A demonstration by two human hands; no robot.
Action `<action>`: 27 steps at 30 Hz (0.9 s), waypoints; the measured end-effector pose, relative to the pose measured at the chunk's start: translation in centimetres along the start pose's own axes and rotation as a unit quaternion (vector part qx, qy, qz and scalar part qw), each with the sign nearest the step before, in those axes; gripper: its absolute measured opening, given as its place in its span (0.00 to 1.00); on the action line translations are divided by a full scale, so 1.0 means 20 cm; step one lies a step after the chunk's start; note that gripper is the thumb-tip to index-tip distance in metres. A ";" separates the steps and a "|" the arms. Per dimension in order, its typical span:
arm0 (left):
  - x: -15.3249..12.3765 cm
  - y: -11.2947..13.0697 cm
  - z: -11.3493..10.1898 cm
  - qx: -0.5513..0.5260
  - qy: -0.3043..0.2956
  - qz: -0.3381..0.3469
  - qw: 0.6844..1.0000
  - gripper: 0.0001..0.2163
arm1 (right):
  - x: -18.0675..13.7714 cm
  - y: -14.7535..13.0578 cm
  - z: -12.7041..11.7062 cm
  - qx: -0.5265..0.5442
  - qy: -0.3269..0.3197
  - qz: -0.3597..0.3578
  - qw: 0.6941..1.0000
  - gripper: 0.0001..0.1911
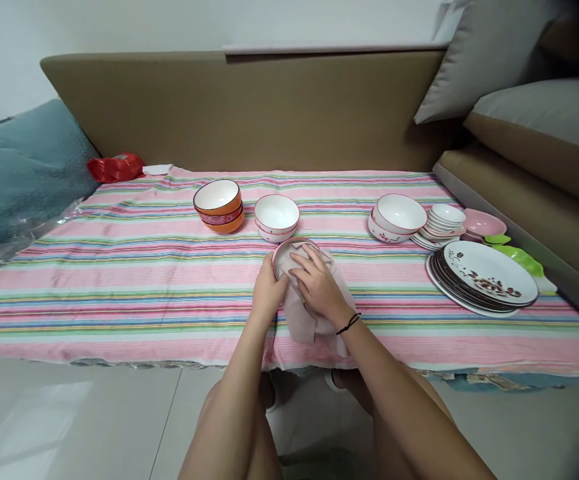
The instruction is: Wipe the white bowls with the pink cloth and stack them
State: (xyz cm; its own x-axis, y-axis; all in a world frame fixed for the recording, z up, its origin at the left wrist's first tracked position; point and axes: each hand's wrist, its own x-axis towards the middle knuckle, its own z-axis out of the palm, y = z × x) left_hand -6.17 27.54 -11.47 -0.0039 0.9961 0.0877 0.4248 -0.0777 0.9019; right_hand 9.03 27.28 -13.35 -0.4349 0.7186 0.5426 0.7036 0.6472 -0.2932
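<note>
A white bowl with a reddish rim (282, 251) is tilted toward me near the front middle of the striped cloth. My left hand (268, 290) grips its left side, thumb toward the inside. A pale pinkish-grey cloth (302, 320) lies in the bowl and hangs down over its near side. My right hand (318, 283) presses this cloth into the bowl, fingers bent over it; a black band circles that wrist. Just behind stand stacked white bowls with red rims (277, 215). Left of those is a stack of orange and red bowls (218, 205).
To the right are larger white bowls (398, 217), small nested dishes (444, 220), a pink bowl (482, 224), a green leaf-shaped dish (522, 260) and stacked flowered plates (489, 273). A red package (116, 167) lies back left. Cushions (544, 113) flank the striped cloth (134, 267).
</note>
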 end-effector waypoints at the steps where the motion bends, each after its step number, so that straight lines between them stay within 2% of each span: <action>1: 0.00 0.00 0.00 0.000 0.001 0.002 1.000 0.27 | 0.00 0.00 0.00 0.007 -0.005 0.002 1.000 0.15; 7: 0.00 0.00 0.00 -0.008 0.004 -0.012 1.000 0.30 | -0.01 -0.01 0.02 0.013 -0.113 0.094 0.989 0.15; 10: 0.00 0.00 -0.01 -0.011 -0.008 -0.007 1.000 0.30 | -0.02 0.00 0.03 -0.003 -0.078 0.095 0.992 0.15; 13: 0.00 -0.01 -0.01 -0.028 -0.014 -0.003 1.000 0.29 | -0.03 0.02 0.05 -0.015 -0.058 0.079 0.995 0.19; 20: 0.00 0.04 -0.02 -0.123 -0.057 -0.023 0.991 0.27 | -0.05 -0.04 0.05 -0.016 -0.106 0.106 0.989 0.22; 23: 0.01 0.04 -0.02 -0.148 -0.065 -0.036 0.986 0.26 | -0.06 -0.11 0.02 0.035 -0.116 0.091 0.988 0.21; 27: 0.04 0.00 -0.02 -0.173 -0.041 -0.012 0.984 0.24 | -0.08 -0.15 0.02 0.111 -0.117 0.076 0.984 0.23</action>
State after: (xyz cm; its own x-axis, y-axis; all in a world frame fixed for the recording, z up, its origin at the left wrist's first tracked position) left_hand -6.42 28.23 -11.21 0.0687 0.9967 0.0438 0.0924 -0.0500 0.9945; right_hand 7.41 24.40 -13.64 -0.4706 0.8333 0.2901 0.6419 0.5489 -0.5354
